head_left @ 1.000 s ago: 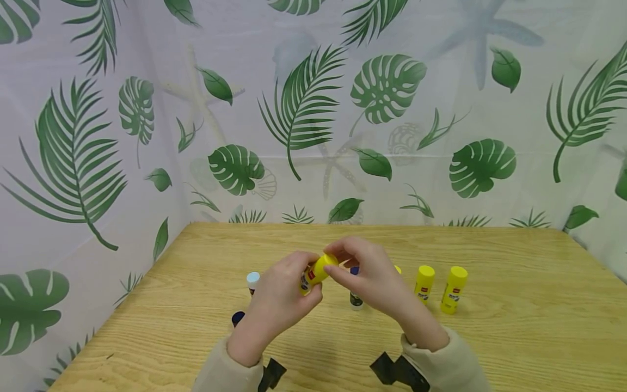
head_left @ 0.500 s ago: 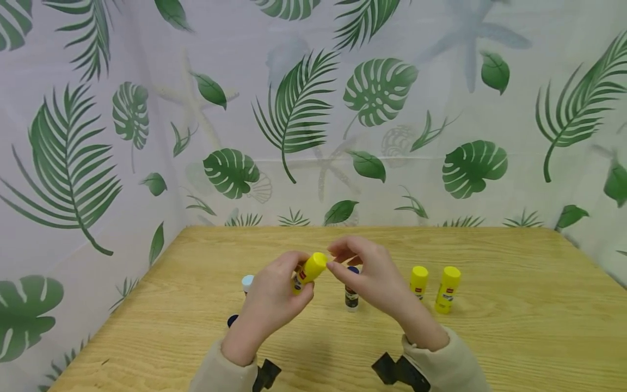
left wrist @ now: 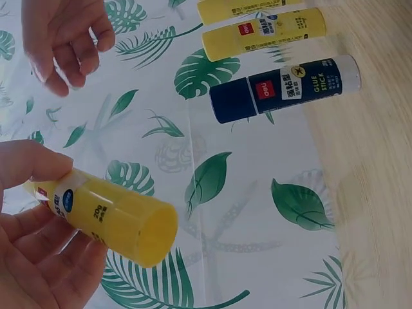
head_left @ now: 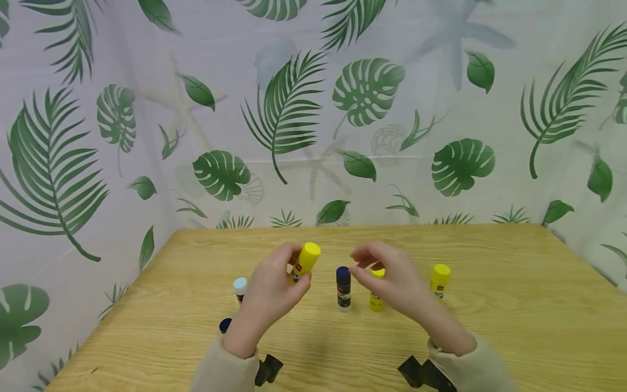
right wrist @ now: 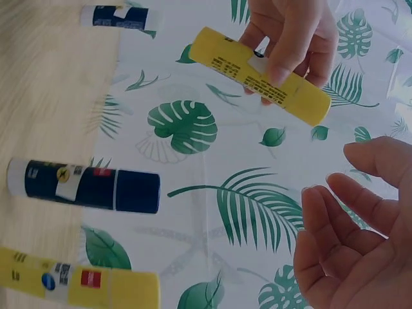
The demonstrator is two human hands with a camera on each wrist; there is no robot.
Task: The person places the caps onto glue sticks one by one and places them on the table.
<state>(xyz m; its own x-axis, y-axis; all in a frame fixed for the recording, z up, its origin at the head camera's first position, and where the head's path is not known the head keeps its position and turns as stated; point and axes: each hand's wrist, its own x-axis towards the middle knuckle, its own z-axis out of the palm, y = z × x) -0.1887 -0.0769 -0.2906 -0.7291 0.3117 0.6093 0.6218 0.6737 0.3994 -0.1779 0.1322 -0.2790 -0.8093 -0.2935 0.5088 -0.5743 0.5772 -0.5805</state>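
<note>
My left hand (head_left: 274,286) grips a yellow glue stick (head_left: 306,260) around its body, tilted above the table with the yellow cap uppermost. In the left wrist view its round bottom end (left wrist: 156,235) points toward the camera. My right hand (head_left: 397,277) hovers with loosely bent fingers and holds nothing; the right wrist view shows those fingers (right wrist: 347,212) apart from the held stick. A dark blue glue stick (head_left: 344,288) stands upright between the hands. Partly behind the right hand stands another yellow glue stick (head_left: 376,300).
Further right, a yellow glue stick (head_left: 440,279) stands partly covered by the right forearm. By the left forearm are a light-blue-capped stick (head_left: 240,287) and a dark cap (head_left: 225,325), both partly hidden. A leaf-patterned cloth (head_left: 294,190) rises behind the wooden table (head_left: 539,305).
My right fingers have come off the yellow glue stick's cap and moved away to the right. The left hand keeps the stick and holds it more upright. The head view has shifted slightly.
</note>
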